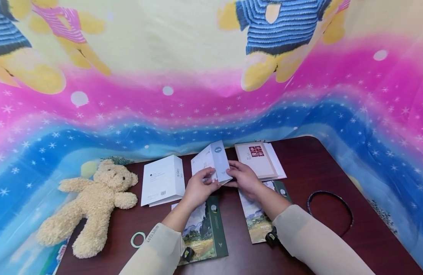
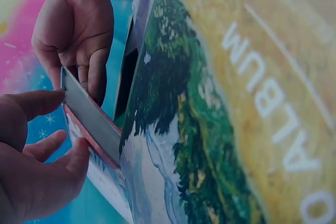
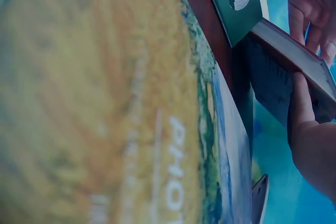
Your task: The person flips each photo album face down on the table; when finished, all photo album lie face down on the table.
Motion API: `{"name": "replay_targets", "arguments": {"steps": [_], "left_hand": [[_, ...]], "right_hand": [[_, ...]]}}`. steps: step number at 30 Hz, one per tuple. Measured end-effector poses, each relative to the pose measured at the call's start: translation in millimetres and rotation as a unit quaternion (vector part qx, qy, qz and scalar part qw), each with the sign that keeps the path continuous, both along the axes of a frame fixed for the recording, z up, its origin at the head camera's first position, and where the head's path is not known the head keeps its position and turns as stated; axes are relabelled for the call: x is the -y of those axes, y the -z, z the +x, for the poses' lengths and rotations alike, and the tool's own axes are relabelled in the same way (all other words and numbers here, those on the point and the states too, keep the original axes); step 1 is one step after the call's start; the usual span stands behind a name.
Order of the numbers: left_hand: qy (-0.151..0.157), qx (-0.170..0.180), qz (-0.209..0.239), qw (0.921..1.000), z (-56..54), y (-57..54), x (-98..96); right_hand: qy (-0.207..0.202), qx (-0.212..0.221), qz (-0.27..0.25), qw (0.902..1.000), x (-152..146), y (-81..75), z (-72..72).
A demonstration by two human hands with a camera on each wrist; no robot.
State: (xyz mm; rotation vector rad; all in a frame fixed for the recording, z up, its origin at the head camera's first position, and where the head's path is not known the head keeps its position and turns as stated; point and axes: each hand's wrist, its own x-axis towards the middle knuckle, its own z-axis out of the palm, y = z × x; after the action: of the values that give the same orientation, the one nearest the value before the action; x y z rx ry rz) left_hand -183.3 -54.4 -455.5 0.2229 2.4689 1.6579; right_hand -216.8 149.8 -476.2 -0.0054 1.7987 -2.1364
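Both hands hold a book [image 1: 205,160] with a white and pale-blue cover, tilted up over the middle of the table. My left hand [image 1: 201,186] pinches its lower edge from the left. At the lower right corner, my right hand [image 1: 245,176] grips it with thumb and fingers. In the left wrist view, the grey edge of the book [image 2: 92,114] shows between the fingers, with a red line along it. Two photo albums [image 1: 216,229] with a painted landscape and green band lie below the hands, partly covered by the forearms.
Left of the hands stands a white folded cover [image 1: 161,181]; to the right lies a beige book [image 1: 257,162] with red characters. A teddy bear [image 1: 98,198], a pale green ring [image 1: 138,240] and a dark hoop [image 1: 329,212] rest on the brown table [image 1: 300,160]. A printed curtain [image 1: 197,103] hangs behind.
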Motion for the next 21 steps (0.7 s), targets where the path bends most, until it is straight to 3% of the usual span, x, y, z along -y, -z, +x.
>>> {"name": "replay_targets", "arguments": {"steps": [12, 21], "left_hand": [[0.002, 0.007, -0.080, 0.9968, 1.0, 2.9, 6.0], [-0.005, 0.033, -0.088, 0.9956, -1.1, 8.0, 13.6]], "right_hand": [[0.007, 0.028, 0.038, 0.9989, -5.0, 4.4, -4.8], [0.010, 0.049, 0.043, 0.9978, -10.9, 5.4, -8.3]]}}
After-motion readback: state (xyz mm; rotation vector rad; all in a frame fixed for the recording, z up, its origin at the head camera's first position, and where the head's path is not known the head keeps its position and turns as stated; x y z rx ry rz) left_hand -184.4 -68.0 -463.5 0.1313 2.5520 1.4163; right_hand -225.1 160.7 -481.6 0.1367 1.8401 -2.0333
